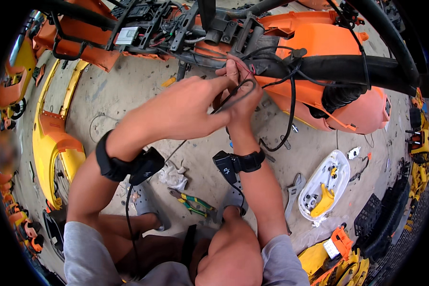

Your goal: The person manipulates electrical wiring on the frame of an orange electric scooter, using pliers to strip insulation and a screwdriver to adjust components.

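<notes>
- I look down on a grey floor, scattered with small parts.
- Across the top of my view runs a black tubular frame, bearing wiring and an orange cover at the right.
- To my left, a curved yellow and orange panel lies on the floor.
- At the right I have a white oblong tray on the floor, with a yellow piece and small metal parts in it.
- My left hand reaches across to the right one, beneath the frame; its grip is closed on the black cable, thumb and fingers drawn together.
- My right hand sits just beside it, fingers curled in on the same cable; I see the exact contact only in part.
- Just left of the white tray lies an adjustable wrench.
- Pliers with green and yellow handles lie between the grey shoes, near a crumpled white rag.
- The black cable bends in a loop at both hands, near the frame.
- Smallest, a thin red wire shows by the right hand's fingers.
</notes>
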Demonstrator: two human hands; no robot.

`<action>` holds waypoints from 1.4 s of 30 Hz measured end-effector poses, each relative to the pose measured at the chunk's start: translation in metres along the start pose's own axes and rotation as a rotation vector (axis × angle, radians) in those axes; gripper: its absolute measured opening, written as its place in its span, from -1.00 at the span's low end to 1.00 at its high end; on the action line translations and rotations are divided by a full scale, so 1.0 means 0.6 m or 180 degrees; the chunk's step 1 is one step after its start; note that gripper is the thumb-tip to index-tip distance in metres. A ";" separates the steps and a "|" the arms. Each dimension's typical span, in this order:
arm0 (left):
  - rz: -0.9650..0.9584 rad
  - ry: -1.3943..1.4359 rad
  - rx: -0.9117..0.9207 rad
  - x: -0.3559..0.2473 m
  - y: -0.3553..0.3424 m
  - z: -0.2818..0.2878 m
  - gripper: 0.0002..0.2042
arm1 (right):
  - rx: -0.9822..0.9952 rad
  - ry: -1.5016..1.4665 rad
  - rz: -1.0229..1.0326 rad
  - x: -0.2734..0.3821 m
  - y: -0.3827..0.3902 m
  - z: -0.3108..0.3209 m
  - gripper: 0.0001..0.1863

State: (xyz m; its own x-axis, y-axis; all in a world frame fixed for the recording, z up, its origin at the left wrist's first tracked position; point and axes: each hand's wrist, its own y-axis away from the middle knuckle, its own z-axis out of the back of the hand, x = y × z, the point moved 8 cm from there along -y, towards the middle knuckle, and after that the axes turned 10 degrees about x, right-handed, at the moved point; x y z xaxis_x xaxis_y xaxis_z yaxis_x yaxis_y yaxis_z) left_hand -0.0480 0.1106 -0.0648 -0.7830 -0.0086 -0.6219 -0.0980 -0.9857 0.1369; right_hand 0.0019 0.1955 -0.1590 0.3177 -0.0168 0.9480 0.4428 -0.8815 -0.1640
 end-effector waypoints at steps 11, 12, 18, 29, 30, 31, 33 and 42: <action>0.0098 0.0454 -0.1120 0.042 -0.074 0.042 -0.80 | 0.0123 0.0161 0.0273 -0.011 0.008 0.005 -0.81; -0.0148 0.0325 -0.1102 0.037 -0.076 0.039 -0.82 | 0.0123 -0.0066 0.0248 -0.013 0.008 0.008 -0.82; -0.0486 0.0366 -0.0732 0.041 -0.084 0.037 -0.87 | 0.0422 0.0321 -0.0337 -0.011 0.013 -0.004 -0.81; -0.0889 -0.0744 -0.0864 0.014 -0.096 0.070 -0.87 | 0.0582 -0.0988 -0.1026 -0.046 0.122 0.012 -0.52; -0.0803 -0.0716 -0.0899 0.011 -0.097 0.071 -0.87 | 0.0750 -0.1075 -0.1074 -0.044 0.128 0.009 -0.55; -0.0630 -0.0647 -0.0858 0.012 -0.102 0.070 -0.87 | 0.0784 -0.1082 -0.1054 -0.041 0.131 0.009 -0.56; -0.0262 -0.0520 -0.0803 0.017 -0.105 0.072 -0.86 | 0.0887 -0.1098 -0.1018 -0.025 0.136 -0.003 -0.57; 0.0990 0.1839 -0.0520 0.042 -0.104 0.053 -0.78 | 0.0850 -0.1338 -0.0904 -0.022 0.150 0.002 -0.69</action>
State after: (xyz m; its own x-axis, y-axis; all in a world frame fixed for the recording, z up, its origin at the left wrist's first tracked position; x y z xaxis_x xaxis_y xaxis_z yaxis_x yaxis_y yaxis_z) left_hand -0.0813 0.1772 -0.0646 -0.3010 -0.3398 -0.8910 0.2085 -0.9352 0.2863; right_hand 0.0387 0.1170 -0.1864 0.4374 0.4405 0.7840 0.7385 -0.6734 -0.0336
